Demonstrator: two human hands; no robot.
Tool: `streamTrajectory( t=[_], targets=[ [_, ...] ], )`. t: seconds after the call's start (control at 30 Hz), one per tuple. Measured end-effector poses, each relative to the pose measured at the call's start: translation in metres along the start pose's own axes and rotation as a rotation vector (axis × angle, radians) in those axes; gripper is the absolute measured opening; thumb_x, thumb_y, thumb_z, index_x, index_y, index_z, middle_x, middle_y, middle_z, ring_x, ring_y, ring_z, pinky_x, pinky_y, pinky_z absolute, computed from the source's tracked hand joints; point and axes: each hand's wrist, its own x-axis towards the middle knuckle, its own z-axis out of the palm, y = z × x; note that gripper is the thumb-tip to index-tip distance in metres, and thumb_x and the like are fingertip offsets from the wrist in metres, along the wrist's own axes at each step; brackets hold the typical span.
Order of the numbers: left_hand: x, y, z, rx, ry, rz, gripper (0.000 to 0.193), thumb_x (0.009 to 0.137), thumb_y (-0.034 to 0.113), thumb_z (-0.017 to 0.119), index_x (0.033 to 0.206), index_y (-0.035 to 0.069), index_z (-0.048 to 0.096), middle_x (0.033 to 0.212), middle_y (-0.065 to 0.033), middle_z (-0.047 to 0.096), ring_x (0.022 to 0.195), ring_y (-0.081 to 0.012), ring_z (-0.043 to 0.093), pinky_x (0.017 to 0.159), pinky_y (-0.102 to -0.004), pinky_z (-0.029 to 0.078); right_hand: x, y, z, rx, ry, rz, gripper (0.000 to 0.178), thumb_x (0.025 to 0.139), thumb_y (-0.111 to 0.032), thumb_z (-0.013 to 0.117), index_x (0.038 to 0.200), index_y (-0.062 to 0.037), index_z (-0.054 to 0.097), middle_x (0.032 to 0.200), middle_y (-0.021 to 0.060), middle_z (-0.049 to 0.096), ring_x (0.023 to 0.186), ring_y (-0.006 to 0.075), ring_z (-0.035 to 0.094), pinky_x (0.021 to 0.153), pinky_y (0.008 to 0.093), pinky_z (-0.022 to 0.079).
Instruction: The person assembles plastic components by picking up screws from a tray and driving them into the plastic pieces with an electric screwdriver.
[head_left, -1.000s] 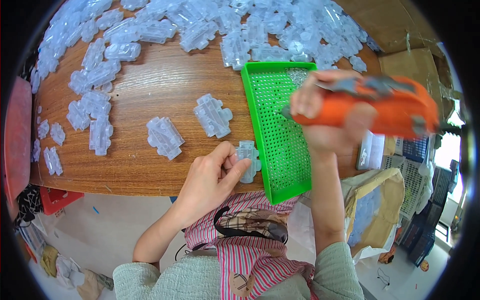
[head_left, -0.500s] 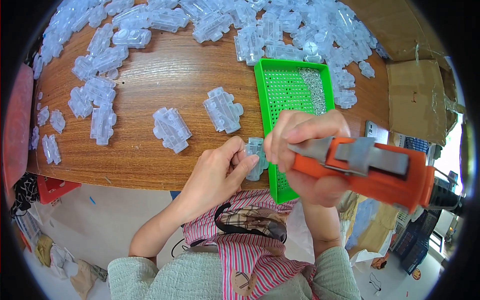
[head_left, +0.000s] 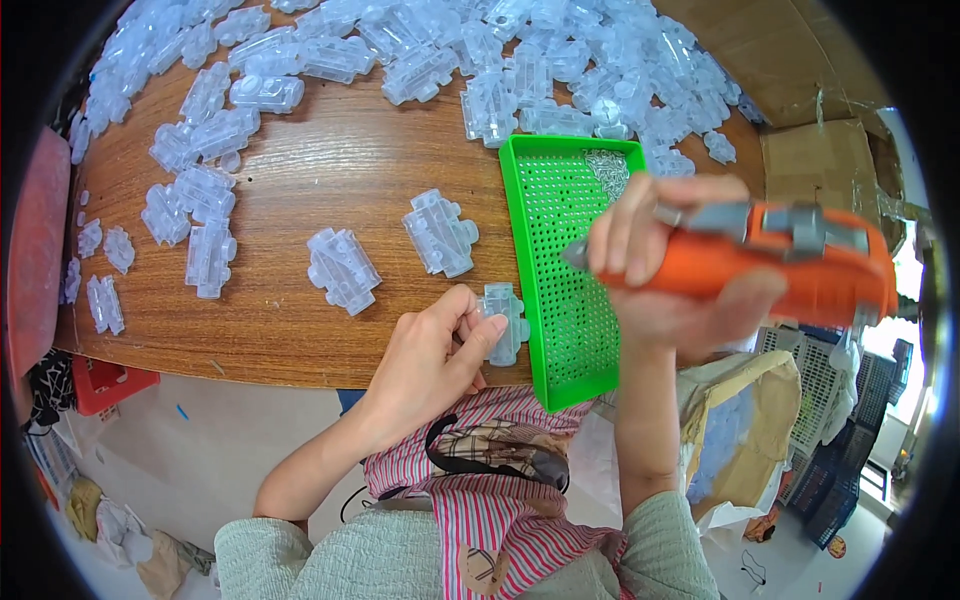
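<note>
My left hand [head_left: 440,345] pinches a clear plastic part [head_left: 504,322] between thumb and fingers, at the table's near edge. Right beside that part stands a green perforated tray [head_left: 520,230], with small silvery screws [head_left: 607,175] heaped in its far right corner. Over the tray's right side my right hand [head_left: 680,270] is wrapped round an orange power screwdriver [head_left: 700,262], slightly blurred by motion. Its dark tip points left, above the tray and apart from the clear part. Two more clear parts [head_left: 343,270] lie to the left of my left hand.
A large pile of clear plastic parts [head_left: 400,45] covers the table's [head_left: 290,190] far side and runs down its left. Cardboard [head_left: 815,160] stands at the far right. An open lined box [head_left: 745,430] sits below the right edge. A red crate [head_left: 110,383] is at lower left.
My right hand and the screwdriver have moved right, away from the clear part, uncovering more of the tray. My left hand still holds the part in nearly the same place.
</note>
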Motion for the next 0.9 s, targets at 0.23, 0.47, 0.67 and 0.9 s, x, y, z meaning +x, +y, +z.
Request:
streamTrajectory(
  t=[0.23,0.47,0.67,0.9],
  targets=[
    [0.001,-0.002,0.002,-0.020,0.040,-0.065,0.028,0.097,0.018,0.060,0.084,-0.004,0.050,0.065,-0.0085,0.061,0.054,-0.0141,0.065,0.049,-0.0267,0.050,0.002,0.029,-0.007,-0.357,0.247,0.069,0.069,0.088,-0.065,0.052,0.104,0.0023,0.055,0.060,0.0035,0.046,0.057,0.0148,0.045,0.049,0.0300,0.041],
    [0.001,0.002,0.002,-0.038,0.038,-0.101,0.028,0.098,0.019,0.060,0.084,-0.003,0.050,0.067,-0.0084,0.061,0.057,-0.0137,0.066,0.050,-0.0271,0.051,0.003,0.035,-0.011,-0.376,0.264,0.074,0.068,0.087,-0.066,0.053,0.099,0.0007,0.055,0.060,0.0032,0.045,0.056,0.0140,0.045,0.049,0.0294,0.041],
    [0.001,0.002,0.001,-0.038,0.037,-0.101,0.027,0.098,0.019,0.059,0.085,-0.003,0.050,0.067,-0.0085,0.061,0.057,-0.0140,0.066,0.049,-0.0276,0.050,0.003,0.035,-0.011,-0.367,0.235,0.073,0.068,0.087,-0.066,0.053,0.099,0.0008,0.055,0.060,0.0029,0.045,0.055,0.0136,0.045,0.049,0.0291,0.041],
    [0.000,-0.001,0.002,-0.030,0.043,-0.070,0.028,0.098,0.019,0.059,0.085,-0.003,0.050,0.065,-0.0087,0.061,0.055,-0.0143,0.066,0.048,-0.0278,0.050,0.003,0.036,-0.011,-0.347,0.236,0.071,0.068,0.087,-0.066,0.054,0.100,0.0009,0.056,0.060,0.0028,0.045,0.056,0.0137,0.046,0.049,0.0291,0.041]
  ],
)
